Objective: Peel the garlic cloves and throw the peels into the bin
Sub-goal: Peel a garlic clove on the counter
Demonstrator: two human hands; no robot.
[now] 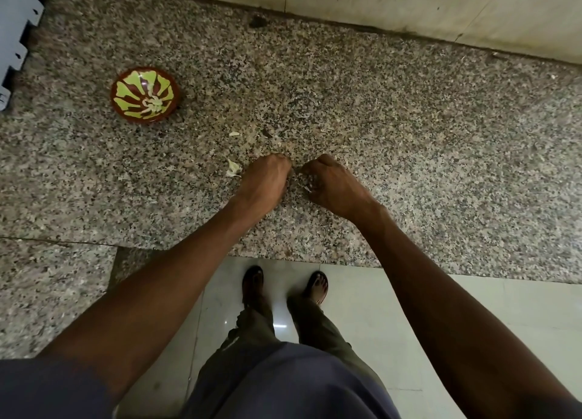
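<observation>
Left hand (267,179): curled; contents cannot be told.
Right hand (327,182): peel scraps (308,188) being pinched.
Risk: scraps likely being scattered across granite counter (409,135).

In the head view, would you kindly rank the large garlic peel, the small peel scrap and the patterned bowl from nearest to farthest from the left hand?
1. Large garlic peel, on the counter just left of the left hand.
2. Small peel scrap, farther back.
3. Patterned bowl, far left.
</observation>
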